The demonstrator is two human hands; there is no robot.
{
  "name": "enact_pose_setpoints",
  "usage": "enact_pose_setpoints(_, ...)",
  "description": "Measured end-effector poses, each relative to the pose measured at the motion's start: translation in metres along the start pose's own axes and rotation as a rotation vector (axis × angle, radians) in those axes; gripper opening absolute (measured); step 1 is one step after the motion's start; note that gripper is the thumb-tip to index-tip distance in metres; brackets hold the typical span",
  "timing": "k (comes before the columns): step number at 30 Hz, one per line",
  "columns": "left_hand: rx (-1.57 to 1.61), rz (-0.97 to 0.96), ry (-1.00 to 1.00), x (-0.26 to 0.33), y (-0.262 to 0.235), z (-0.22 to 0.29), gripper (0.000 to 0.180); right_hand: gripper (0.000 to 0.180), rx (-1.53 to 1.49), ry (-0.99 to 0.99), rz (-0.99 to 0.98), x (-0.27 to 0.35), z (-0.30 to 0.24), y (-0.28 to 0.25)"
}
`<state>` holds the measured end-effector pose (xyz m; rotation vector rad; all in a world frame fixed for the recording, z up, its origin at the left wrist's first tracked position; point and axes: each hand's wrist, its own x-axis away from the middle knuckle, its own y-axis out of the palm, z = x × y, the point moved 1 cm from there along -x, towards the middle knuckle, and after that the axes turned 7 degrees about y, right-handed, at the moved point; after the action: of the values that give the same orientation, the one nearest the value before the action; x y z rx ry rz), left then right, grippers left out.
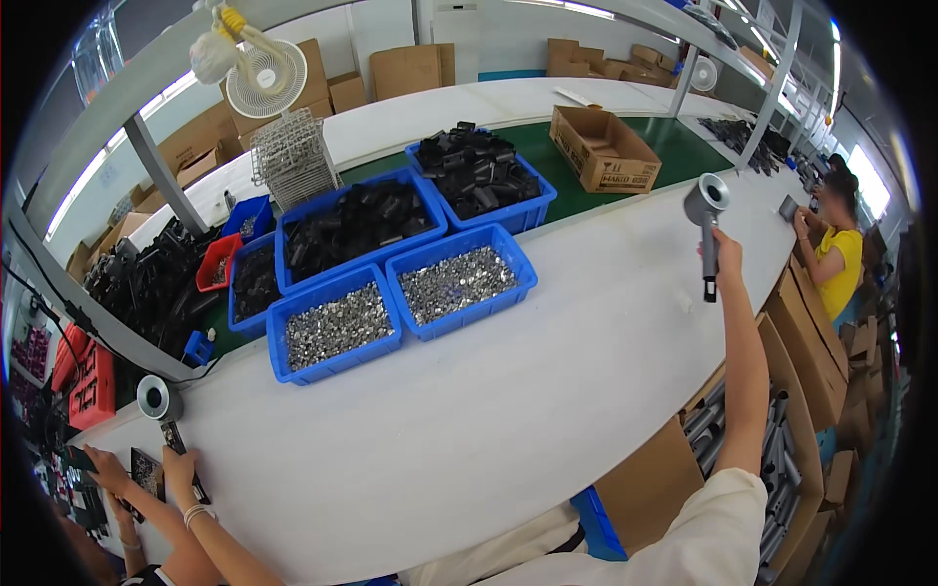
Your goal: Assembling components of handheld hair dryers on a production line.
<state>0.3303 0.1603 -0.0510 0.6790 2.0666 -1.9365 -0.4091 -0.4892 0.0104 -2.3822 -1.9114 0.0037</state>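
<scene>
My right hand (728, 262) is out to the right over the white table, fingers closed round the handle of a grey hair dryer (705, 207). The round, hollow head of the dryer points up and its dark handle end points down. A small pale piece (684, 305) lies on the tabletop below it. My left hand does not show. At the lower left a co-worker's hands (180, 471) hold a similar hair dryer (158, 398) and a dark power screwdriver (82, 459).
Blue bins of small metal parts (337, 327) and black plastic parts (357, 225) stand mid-table. Behind are a wire rack (291, 156) and a cardboard box (606, 146). Grey tubes (777, 469) fill a carton at my right. Another person (835, 244) in yellow sits beyond.
</scene>
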Motion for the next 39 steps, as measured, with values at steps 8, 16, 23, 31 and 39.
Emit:
enact_pose_setpoints(8,1.209,-0.268,-0.306,0.078,-0.045,0.024,0.021,0.049,0.849,-0.017,0.576,-0.154,0.105,-0.085)
enact_pose_setpoints(16,1.417,-0.873,0.114,0.184,-0.188,0.114,0.024,0.046,0.807,-1.243,0.459,0.058,-0.006,0.080)
enact_pose_setpoints(23,1.530,-1.366,0.516,0.245,-0.170,0.244,0.049,0.025,0.276,-1.437,-1.063,0.364,0.014,0.216)
enact_pose_setpoints(31,1.796,-1.821,0.348,0.242,-0.150,0.237,0.032,0.008,0.467,-1.158,-1.155,0.372,0.029,0.244)
enact_pose_setpoints(39,1.845,-1.793,0.188,0.234,-0.156,0.221,0.028,0.019,0.483,-1.112,-1.328,0.375,0.011,0.246)
